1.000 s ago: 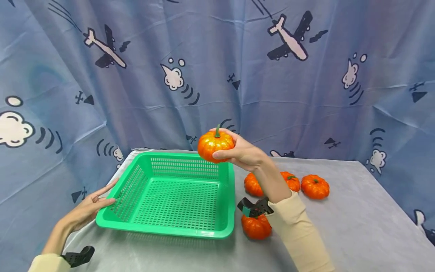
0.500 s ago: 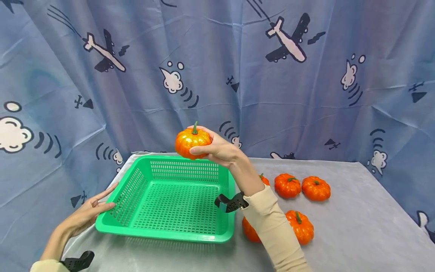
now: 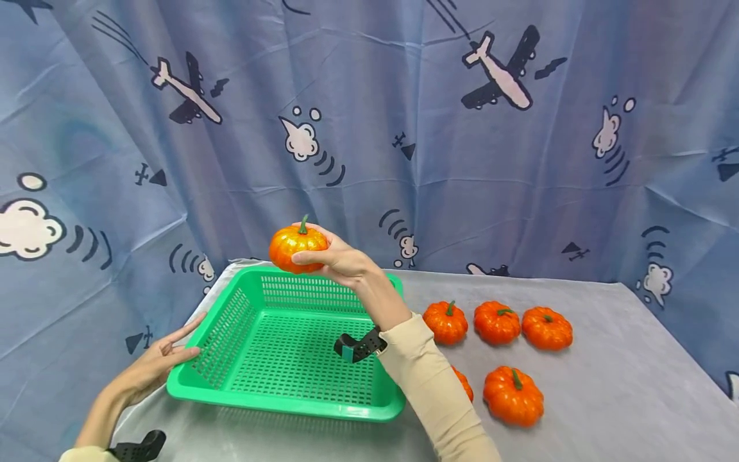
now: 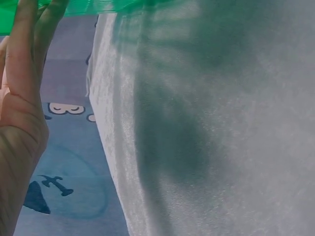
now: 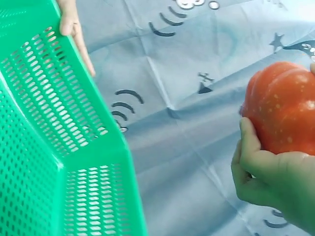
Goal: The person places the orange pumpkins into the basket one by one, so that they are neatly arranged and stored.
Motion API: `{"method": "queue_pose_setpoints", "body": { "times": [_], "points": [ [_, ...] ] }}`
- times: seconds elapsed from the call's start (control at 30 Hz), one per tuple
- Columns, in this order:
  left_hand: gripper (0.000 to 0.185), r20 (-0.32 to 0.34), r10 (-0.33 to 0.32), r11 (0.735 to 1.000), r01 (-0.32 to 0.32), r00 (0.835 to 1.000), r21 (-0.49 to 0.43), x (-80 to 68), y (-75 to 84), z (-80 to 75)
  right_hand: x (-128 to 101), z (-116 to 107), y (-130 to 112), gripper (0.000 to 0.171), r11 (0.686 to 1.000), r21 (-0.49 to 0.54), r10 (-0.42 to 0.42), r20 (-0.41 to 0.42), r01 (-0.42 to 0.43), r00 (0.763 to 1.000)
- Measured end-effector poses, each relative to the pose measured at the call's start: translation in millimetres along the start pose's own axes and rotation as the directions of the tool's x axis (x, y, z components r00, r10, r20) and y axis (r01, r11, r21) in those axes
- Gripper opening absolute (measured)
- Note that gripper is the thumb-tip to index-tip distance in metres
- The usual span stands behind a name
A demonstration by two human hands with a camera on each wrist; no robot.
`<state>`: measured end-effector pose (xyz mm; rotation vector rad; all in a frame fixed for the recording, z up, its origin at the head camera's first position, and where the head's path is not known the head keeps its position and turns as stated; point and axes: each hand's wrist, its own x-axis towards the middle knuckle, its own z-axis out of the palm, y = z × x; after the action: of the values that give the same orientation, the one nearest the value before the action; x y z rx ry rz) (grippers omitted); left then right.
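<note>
My right hand (image 3: 343, 262) holds a shiny orange pumpkin (image 3: 294, 247) with a green stem, its thumb on the near side. The pumpkin is raised above the back rim of a green plastic basket (image 3: 277, 408). In the right wrist view the pumpkin (image 5: 283, 110) appears apart from the basket wall (image 5: 81, 101). At the basket's left side, my left hand (image 3: 154, 367) grips the rim, thumb over the edge and fingers along the outside. The left wrist view shows that hand (image 4: 22, 83) only partly, with its fingertips cut off at the top.
Several orange pumpkins lie on the grey tablecloth (image 3: 600, 359) right of the basket, among them one at the front (image 3: 514, 396) and one at the far right (image 3: 547, 328). My right forearm partly covers another pumpkin (image 3: 464, 384). A blue printed curtain (image 3: 369, 128) hangs behind the table.
My right hand has carried the pumpkin leftward, from the basket's back right corner to above its back left part. Pumpkins behind the forearm have come into view. My left hand stays at the rim.
</note>
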<state>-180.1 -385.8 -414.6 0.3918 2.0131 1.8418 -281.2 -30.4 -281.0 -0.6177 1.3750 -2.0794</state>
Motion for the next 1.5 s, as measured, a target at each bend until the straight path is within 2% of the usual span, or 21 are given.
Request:
{"method": "queue_pose_setpoints", "body": {
  "times": [0.1, 0.13, 0.27, 0.37, 0.57, 0.8, 0.97, 1.13, 1.23, 1.37, 1.43, 1.5],
  "points": [
    [0.066, 0.025, 0.027, 0.999, -0.027, 0.999, -0.030, 0.7, -2.3, -0.3, 14, 3, 12, 0.051, 1.000, 0.006, 0.004, -0.028, -0.004, 1.000],
    [0.066, 0.021, 0.033, 0.999, -0.033, 0.999, -0.018, 1.3, -2.8, 0.2, 18, 4, 16, 0.053, 1.000, 0.008, -0.006, -0.034, 0.006, 0.999],
    [0.064, 0.074, 0.064, 0.996, -0.059, 0.995, -0.069, 3.9, -5.4, -1.5, 37, 4, 37, 0.063, 0.998, -0.002, -0.068, -0.034, 0.068, 0.997],
    [0.064, 0.101, 0.067, 0.992, -0.056, 0.993, -0.111, 6.6, -7.3, -1.3, 49, 2, 54, 0.069, 0.991, -0.064, -0.124, -0.038, 0.121, 0.992],
    [0.064, 0.096, 0.057, 0.991, -0.045, 0.994, -0.123, 11.1, -8.2, -1.2, 64, -6, 82, 0.070, 0.963, -0.200, -0.205, -0.100, 0.182, 0.974],
    [0.065, 0.087, 0.044, 0.994, -0.034, 0.995, -0.107, 11.4, -3.9, -1.5, 69, -13, 107, 0.074, 0.922, -0.359, -0.229, -0.207, 0.144, 0.951],
    [0.065, 0.082, 0.051, 0.993, -0.042, 0.995, -0.111, 9.7, -2.8, -2.6, 71, -15, 116, 0.074, 0.903, -0.412, -0.232, -0.223, 0.124, 0.947],
    [0.066, 0.102, 0.059, 0.989, -0.044, 0.993, -0.142, 7.4, -3.8, -4.2, 74, -16, 121, 0.073, 0.894, -0.436, -0.205, -0.188, 0.105, 0.961],
    [0.066, 0.060, 0.045, 0.996, -0.040, 0.997, -0.074, 6.3, -3.4, -4.9, 74, -17, 123, 0.074, 0.884, -0.460, -0.168, -0.156, 0.079, 0.973],
    [0.067, -0.017, 0.014, 0.999, -0.014, 1.000, 0.049, 5.2, -2.8, -5.3, 74, -17, 126, 0.077, 0.852, -0.521, -0.140, -0.143, 0.046, 0.980],
    [0.067, -0.033, 0.005, 0.998, -0.003, 0.999, 0.069, 4.6, -2.9, -5.8, 75, -17, 129, 0.075, 0.817, -0.575, -0.143, -0.129, 0.043, 0.981],
    [0.067, -0.033, 0.005, 0.998, -0.003, 0.999, 0.069, 3.7, -3.2, -6.9, 77, -16, 133, 0.073, 0.769, -0.638, -0.146, -0.109, 0.044, 0.983]
  ]
}}
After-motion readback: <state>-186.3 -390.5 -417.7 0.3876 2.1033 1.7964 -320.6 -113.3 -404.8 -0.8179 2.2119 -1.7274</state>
